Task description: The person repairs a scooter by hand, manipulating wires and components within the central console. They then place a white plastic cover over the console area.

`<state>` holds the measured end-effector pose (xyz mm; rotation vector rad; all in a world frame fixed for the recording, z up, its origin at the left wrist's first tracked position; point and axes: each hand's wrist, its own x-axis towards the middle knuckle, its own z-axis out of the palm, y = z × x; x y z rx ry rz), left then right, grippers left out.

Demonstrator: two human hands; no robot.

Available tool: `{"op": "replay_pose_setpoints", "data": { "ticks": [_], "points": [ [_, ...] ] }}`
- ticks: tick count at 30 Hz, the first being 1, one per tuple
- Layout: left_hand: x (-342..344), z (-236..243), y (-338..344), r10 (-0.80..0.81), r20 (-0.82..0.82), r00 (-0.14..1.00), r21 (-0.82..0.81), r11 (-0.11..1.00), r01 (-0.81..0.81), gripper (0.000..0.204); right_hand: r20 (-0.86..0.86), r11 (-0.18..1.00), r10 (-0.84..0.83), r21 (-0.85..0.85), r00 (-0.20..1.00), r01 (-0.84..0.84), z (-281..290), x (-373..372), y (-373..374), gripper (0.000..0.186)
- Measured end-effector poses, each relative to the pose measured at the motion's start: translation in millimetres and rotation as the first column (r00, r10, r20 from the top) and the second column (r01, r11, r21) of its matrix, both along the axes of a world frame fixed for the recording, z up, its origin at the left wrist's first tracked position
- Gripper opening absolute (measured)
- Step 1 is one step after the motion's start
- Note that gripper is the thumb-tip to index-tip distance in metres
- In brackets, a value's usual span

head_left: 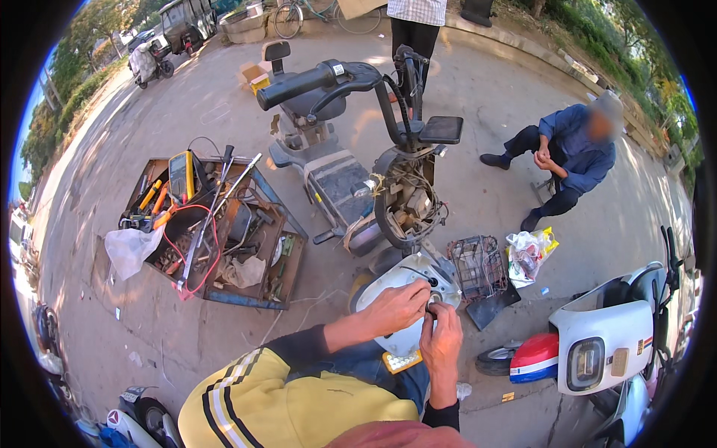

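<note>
A white front panel [404, 346] of an electric scooter lies tilted over my lap, with a round hole and small dark fittings near its right side. My left hand [394, 309] reaches across the panel, its fingers pinched together beside the hole; what they hold is hidden. My right hand [442, 342] pinches a small dark part [431, 305] at the panel's right side, close to the left fingertips. Right in front stands the scooter [336, 183] with its front stripped, wiring [409, 205] exposed below the handlebar.
On the left stands an open metal toolbox [258, 305] with a yellow multimeter [181, 178], screwdrivers and red cable. A wire basket [478, 267] and plastic bags [530, 254] lie at right. A person [582, 153] sits beyond them; another [414, 30] stands behind the scooter. A white scooter [606, 347] is parked at right.
</note>
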<state>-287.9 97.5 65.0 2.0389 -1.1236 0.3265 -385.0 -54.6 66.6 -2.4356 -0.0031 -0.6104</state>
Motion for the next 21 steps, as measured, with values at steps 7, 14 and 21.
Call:
{"op": "replay_pose_setpoints", "data": {
  "ticks": [7, 14, 21],
  "points": [
    [4.5, 10.4, -16.3, -0.062, 0.037, 0.997, -0.075, 0.995, 0.065, 0.019, -0.02, 0.991, -0.054, 0.122, 0.998, 0.057, 0.4, -8.9, -4.7, 0.021],
    [4.7, 23.3, -17.7, -0.202, -0.406, 0.891, -0.37, 0.928, 0.042, 0.019, -0.067, 0.781, -0.087, 0.614, 0.994, 0.109, 1.9, -14.9, -9.5, 0.013],
    [-7.5, 34.6, -21.9, -0.187, -0.593, 0.783, -0.258, 0.966, 0.036, 0.027, 0.036, 0.816, -0.149, 0.57, 0.988, 0.102, 7.3, -19.6, -6.5, 0.015]
  ]
}}
